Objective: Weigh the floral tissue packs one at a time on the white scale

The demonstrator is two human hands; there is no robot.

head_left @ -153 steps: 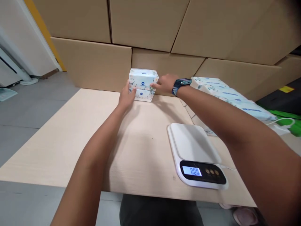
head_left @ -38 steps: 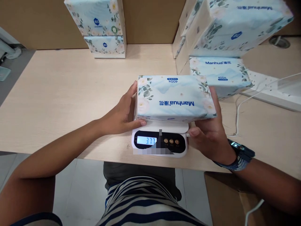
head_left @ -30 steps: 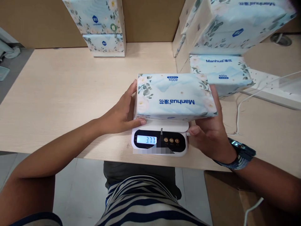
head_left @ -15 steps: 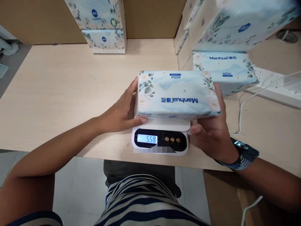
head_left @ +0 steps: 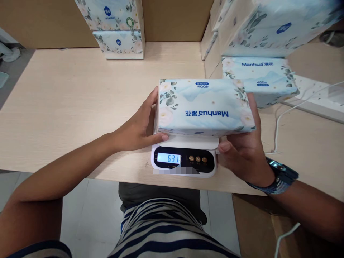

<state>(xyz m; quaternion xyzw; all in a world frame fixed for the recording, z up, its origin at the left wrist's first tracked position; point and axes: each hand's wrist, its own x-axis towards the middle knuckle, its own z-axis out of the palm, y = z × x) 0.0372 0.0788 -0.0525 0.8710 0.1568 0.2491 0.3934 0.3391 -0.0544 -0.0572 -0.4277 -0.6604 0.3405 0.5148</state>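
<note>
A pale blue, flower-printed tissue pack (head_left: 205,104) rests on the white plate of a digital kitchen scale (head_left: 185,162), its lettering upside down to me. The lit display reads 6.31. My left hand (head_left: 134,127) holds the pack's left end, thumb along the front lower edge and fingers at the side. Against the right end, my right hand (head_left: 243,150) grips with its fingers partly hidden behind the pack and its thumb beside the scale plate. The pack's right end overhangs the scale.
Two stacked tissue packs (head_left: 118,44) stand at the back. More packs (head_left: 259,73) are piled at the right, close behind my right hand. A white cable (head_left: 276,125) runs over the wooden table (head_left: 67,107) on the right. A cardboard box (head_left: 252,222) sits below the front edge.
The scale's display has gone from 5.58 to 6.31. Both hands keep their hold on the tissue pack, nearly still; the view has shifted slightly.
</note>
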